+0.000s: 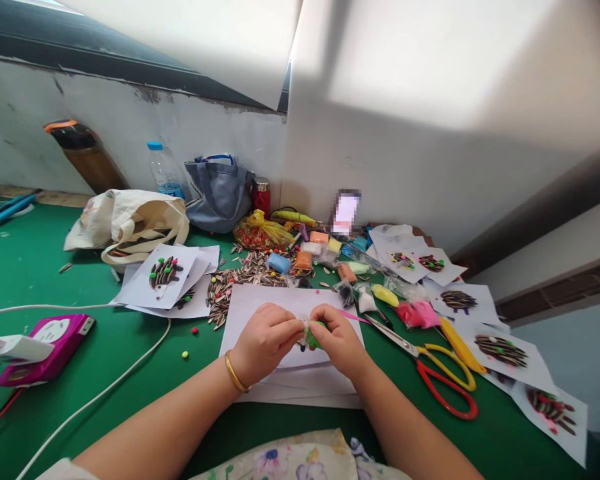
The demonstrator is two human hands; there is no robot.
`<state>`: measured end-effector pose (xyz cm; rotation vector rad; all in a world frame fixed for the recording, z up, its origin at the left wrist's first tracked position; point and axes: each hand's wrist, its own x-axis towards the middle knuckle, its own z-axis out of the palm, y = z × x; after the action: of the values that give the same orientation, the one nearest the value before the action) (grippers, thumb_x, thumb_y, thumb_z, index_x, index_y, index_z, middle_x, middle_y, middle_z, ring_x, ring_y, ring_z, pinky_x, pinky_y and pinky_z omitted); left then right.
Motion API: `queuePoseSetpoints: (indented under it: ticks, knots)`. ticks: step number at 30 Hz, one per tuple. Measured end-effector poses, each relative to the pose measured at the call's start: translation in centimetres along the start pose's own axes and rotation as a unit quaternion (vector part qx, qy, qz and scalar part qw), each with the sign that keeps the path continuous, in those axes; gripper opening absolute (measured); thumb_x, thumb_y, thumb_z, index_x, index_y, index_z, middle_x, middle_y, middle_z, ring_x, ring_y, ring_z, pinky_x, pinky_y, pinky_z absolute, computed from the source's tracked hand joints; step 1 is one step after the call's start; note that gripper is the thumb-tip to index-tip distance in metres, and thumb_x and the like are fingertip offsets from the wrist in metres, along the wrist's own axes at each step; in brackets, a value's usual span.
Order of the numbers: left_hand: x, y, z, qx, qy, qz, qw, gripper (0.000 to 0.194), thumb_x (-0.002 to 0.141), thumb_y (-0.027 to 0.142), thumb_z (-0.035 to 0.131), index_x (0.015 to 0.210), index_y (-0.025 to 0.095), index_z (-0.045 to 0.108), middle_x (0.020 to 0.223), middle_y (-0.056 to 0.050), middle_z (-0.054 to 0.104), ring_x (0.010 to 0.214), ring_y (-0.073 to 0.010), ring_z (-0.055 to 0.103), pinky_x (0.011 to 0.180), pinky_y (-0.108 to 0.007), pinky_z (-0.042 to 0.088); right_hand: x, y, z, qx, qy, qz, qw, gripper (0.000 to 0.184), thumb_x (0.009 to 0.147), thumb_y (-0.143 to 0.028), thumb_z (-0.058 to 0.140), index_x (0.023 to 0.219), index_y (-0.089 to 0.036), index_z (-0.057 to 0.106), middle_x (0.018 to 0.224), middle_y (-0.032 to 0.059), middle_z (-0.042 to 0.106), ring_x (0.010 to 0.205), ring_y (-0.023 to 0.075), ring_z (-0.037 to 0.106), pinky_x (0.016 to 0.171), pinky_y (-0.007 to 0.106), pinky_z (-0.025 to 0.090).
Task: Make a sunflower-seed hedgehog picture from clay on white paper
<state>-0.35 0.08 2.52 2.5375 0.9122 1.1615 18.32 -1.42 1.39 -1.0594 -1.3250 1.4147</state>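
Observation:
Over the white paper (260,300), both hands meet around a small clear packet of green modelling clay (314,335). My left hand (270,335), with a gold bangle at the wrist, pinches the packet's clear plastic side. My right hand (337,340) is closed on the green part. Fingers cover much of the packet. Sunflower seeds (240,277) lie heaped behind the paper's left side, dotted with small coloured balls. More clay packets, among them a blue one (279,263) and a pink one (426,314), lie behind and right of the paper.
Scissors (420,353) with red and yellow handles lie to the right. Sheets with seed hedgehogs (503,350) line the right side; another pile (163,273) sits left. A power strip (50,347) and white cable occupy the left. Bags (220,193), bottles and a phone (346,212) stand behind.

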Motion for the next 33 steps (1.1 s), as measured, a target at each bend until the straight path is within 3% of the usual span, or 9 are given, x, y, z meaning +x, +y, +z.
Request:
queuePoseSetpoints:
  ticks: [4,6,10,15,20,23,29,33]
  knots:
    - [0.02,0.04,0.25,-0.089,0.009,-0.091,0.992,0.009,0.090,0.021,0.058,0.092,0.021,0.067,0.082,-0.003,0.069,0.079,-0.0153,0.061,0.075,-0.029,0.048,0.06,-0.15,-0.22,0.039,-0.001,0.005,0.999,0.020,0.084,-0.037,0.062,0.085,-0.021,0.052,0.067,-0.0039,0.056,0.058,0.0118,0.056,0.056,0.025,0.047]
    - [-0.01,-0.05,0.38,-0.116,0.004,-0.105,0.988,0.011,0.090,0.022,0.059,0.096,0.022,0.067,0.084,-0.003,0.069,0.079,-0.0151,0.062,0.074,-0.029,0.050,0.08,-0.11,-0.29,0.044,0.002,0.006,0.999,0.021,0.084,-0.038,0.063,0.086,-0.021,0.051,0.068,-0.0037,0.056,0.058,0.0117,0.056,0.056,0.025,0.047]
    - [-0.23,-0.27,0.40,-0.080,0.017,-0.056,0.995,0.020,0.089,0.024,0.060,0.107,0.023,0.068,0.088,-0.006,0.069,0.082,-0.0164,0.063,0.076,-0.030,0.050,0.06,0.11,-0.20,0.042,0.005,0.005,0.999,0.021,0.084,-0.039,0.063,0.085,-0.021,0.051,0.068,-0.0041,0.055,0.058,0.0114,0.055,0.056,0.025,0.047]
    - [-0.21,-0.09,0.01,-0.030,0.030,0.012,0.999,0.018,0.089,0.018,0.059,0.102,0.024,0.068,0.082,-0.004,0.070,0.077,-0.0160,0.060,0.075,-0.032,0.046,0.02,0.17,-0.01,0.034,-0.004,0.009,0.999,0.019,0.084,-0.036,0.063,0.085,-0.021,0.052,0.066,-0.0051,0.055,0.057,0.0107,0.055,0.055,0.024,0.047]
    - [0.16,0.11,0.19,-0.127,0.028,-0.121,0.984,0.006,0.087,0.019,0.061,0.088,0.021,0.067,0.081,-0.002,0.069,0.077,-0.0140,0.062,0.073,-0.027,0.049,0.08,0.01,-0.28,0.063,-0.010,0.007,0.998,0.021,0.084,-0.038,0.064,0.087,-0.021,0.052,0.067,-0.0038,0.057,0.058,0.0115,0.056,0.056,0.025,0.046]
    - [0.35,0.00,0.35,-0.183,0.028,-0.185,0.965,0.007,0.084,0.020,0.065,0.090,0.021,0.069,0.083,-0.001,0.071,0.078,-0.0140,0.064,0.073,-0.026,0.051,0.07,-0.11,-0.35,0.064,-0.002,0.008,0.998,0.022,0.084,-0.039,0.064,0.087,-0.021,0.051,0.070,-0.0036,0.056,0.060,0.0118,0.055,0.057,0.025,0.046]
    - [0.45,-0.43,0.50,-0.258,0.021,-0.243,0.935,0.011,0.083,0.028,0.066,0.081,0.018,0.071,0.080,-0.003,0.071,0.075,-0.0158,0.065,0.071,-0.028,0.052,-0.01,-0.28,-0.28,-0.031,0.020,-0.022,0.999,0.019,0.084,-0.036,0.062,0.086,-0.021,0.052,0.071,-0.0044,0.048,0.061,0.0106,0.046,0.056,0.023,0.039]
    - [0.22,-0.72,0.80,-0.258,0.029,-0.268,0.928,0.014,0.081,0.027,0.068,0.092,0.018,0.071,0.084,-0.004,0.072,0.076,-0.0161,0.065,0.070,-0.028,0.053,0.01,-0.27,-0.44,-0.057,0.027,-0.037,0.997,0.017,0.083,-0.034,0.061,0.087,-0.021,0.051,0.074,-0.0039,0.047,0.063,0.0109,0.044,0.057,0.023,0.037]
